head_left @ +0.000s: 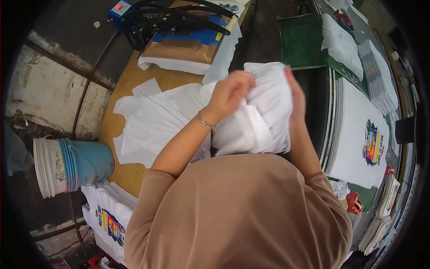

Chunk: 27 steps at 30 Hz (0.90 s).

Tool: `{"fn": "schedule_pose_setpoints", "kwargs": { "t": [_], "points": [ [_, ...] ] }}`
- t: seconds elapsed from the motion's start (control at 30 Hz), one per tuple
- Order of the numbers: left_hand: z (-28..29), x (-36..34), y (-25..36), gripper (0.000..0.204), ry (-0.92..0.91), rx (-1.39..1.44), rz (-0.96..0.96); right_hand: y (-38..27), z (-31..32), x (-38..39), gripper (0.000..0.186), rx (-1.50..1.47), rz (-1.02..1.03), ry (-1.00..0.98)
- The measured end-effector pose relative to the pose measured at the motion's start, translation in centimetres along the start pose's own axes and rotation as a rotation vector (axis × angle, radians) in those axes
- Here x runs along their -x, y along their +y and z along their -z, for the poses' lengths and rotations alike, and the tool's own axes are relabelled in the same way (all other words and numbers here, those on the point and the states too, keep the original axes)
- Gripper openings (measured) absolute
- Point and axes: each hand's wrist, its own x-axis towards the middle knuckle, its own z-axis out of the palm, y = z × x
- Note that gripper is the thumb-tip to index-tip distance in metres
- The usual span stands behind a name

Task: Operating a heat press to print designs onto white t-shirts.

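The left hand (235, 89) is loosely curled at the far left side of a white cloth bundle (268, 96), its fingertips blurred, so I cannot tell whether it pinches the fabric. The right hand (297, 96) lies along the bundle's right side, fingers straight and close together. The bundle sits between the two hands, just ahead of the person's brown top (237, 206); it is soft and rounded, with gathered creases above and a broad fold across its near part. Whether it rests on the table or is lifted cannot be told. A metal chain bracelet (205, 119) circles the left wrist. Left of the bundle, a smooth white garment (154, 121) spreads flat and lightly wrinkled over the ochre table (126, 83), reaching close to the left edge. Toward the far edge stands a black metal heat press (177, 29) with a blue control box (120, 10), above a flat brown-covered board (179, 50). By the left edge are nested plastic buckets (92, 159), blue and dirty white. Past the right forearm lies a layered stack of white printed T-shirts (354, 116).
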Motion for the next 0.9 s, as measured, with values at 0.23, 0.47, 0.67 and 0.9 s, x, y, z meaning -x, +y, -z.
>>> {"fn": "schedule_pose_setpoints", "kwargs": {
  "t": [0.23,0.47,0.67,0.9],
  "points": [
    [6.3,14.1,-0.4,0.042,-0.566,-0.971,0.293,-11.7,8.2,1.6,0.041,0.045,0.381,0.06],
    [5.5,13.5,2.3,0.044,-0.317,-0.756,0.836,-12.6,11.4,1.1,0.04,0.135,0.343,0.107],
    [22.0,7.0,9.9,0.06,0.227,-1.28,0.808,-5.1,8.3,1.3,0.043,0.018,0.14,0.136],
    [9.8,2.6,4.7,0.019,0.242,-0.933,0.399,2.9,2.8,1.3,0.054,0.284,0.143,0.272]
  ]
}}
